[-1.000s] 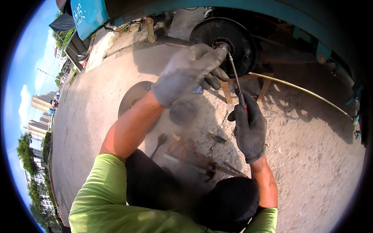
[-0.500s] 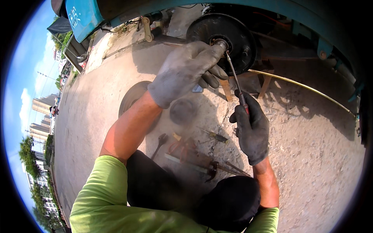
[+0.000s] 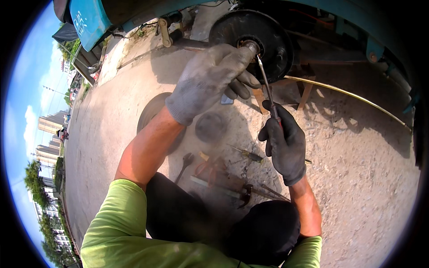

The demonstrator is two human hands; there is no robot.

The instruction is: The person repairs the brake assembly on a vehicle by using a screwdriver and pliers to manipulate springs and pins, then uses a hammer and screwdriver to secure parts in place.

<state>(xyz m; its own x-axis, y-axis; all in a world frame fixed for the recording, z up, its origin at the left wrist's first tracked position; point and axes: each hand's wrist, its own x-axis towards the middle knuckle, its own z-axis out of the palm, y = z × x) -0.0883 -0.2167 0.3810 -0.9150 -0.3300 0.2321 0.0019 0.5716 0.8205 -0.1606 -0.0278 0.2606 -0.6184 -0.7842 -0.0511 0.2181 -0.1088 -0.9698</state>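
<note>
My left hand [image 3: 208, 80], in a grey work glove, has its thumb and index finger pressed at the metal spindle [image 3: 250, 45] in the middle of a black round backing plate [image 3: 276, 40]; its other fingers are curled below. My right hand [image 3: 285, 145], in a darker glove, grips a screwdriver [image 3: 265, 78] with a red and dark handle. The screwdriver points up, its tip at the hub just right of my left fingertips, where any small part is too small to make out.
A teal vehicle frame [image 3: 373, 47] overhangs a wooden stand [image 3: 305, 94] and a long brass-coloured rod [image 3: 344, 93]. On the ground lie two round parts [image 3: 210, 126], a wrench [image 3: 183, 167], a yellow-handled screwdriver [image 3: 254, 156] and several other tools. A road with distant buildings runs along the left.
Both hands and the screwdriver sit slightly higher and further left in the picture, as does the backing plate. The grip on the screwdriver and the contact at the hub continue.
</note>
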